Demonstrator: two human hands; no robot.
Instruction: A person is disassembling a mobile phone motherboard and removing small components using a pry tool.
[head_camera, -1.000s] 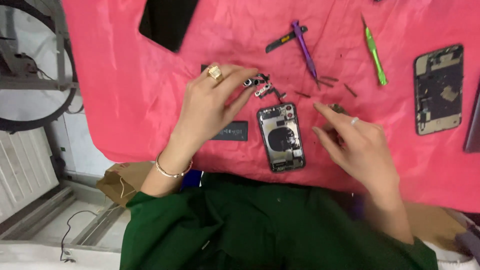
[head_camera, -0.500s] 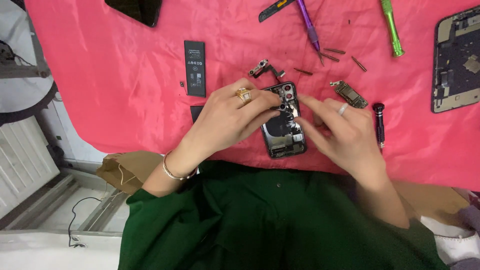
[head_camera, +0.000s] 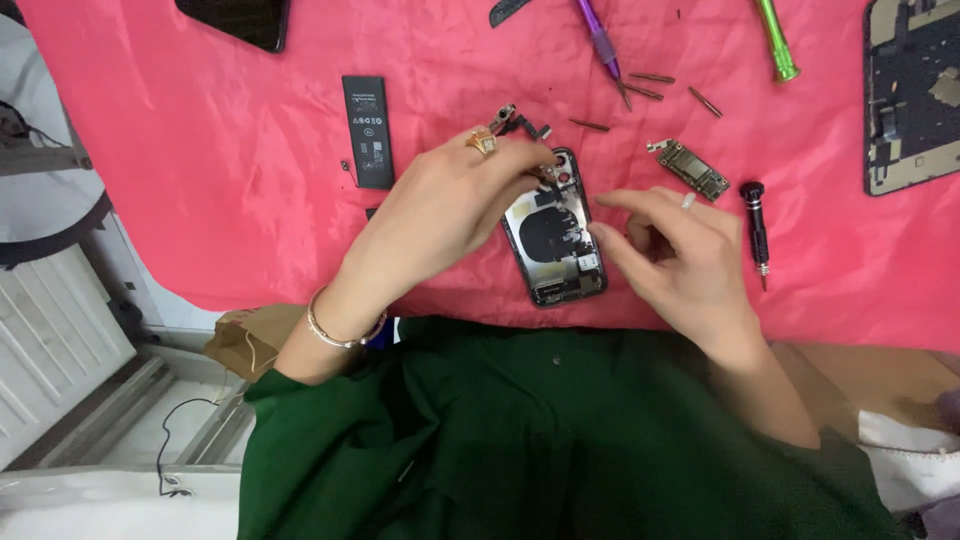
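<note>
An opened phone body (head_camera: 556, 240) lies face-up on the pink cloth (head_camera: 200, 200), its inner parts exposed. My left hand (head_camera: 450, 205), with a gold ring, reaches over its upper end, fingertips pinching a small part near the camera corner. My right hand (head_camera: 675, 250) rests at the phone's right edge, fingers curled and touching its side. A small bracket with a flex cable (head_camera: 515, 122) lies just above my left hand.
A black battery (head_camera: 366, 130) lies to the left. A small circuit board (head_camera: 688, 168), a black screwdriver (head_camera: 756, 228), several loose bits (head_camera: 645, 90), a purple tool (head_camera: 600, 45), a green tool (head_camera: 775, 40) and another opened phone (head_camera: 915, 95) lie right and above. A dark phone (head_camera: 235, 18) sits top left.
The view has shifted, so everything sits lower in frame. My left hand moved from the small parts onto the phone's top end; my right hand came in to the phone's right side.
</note>
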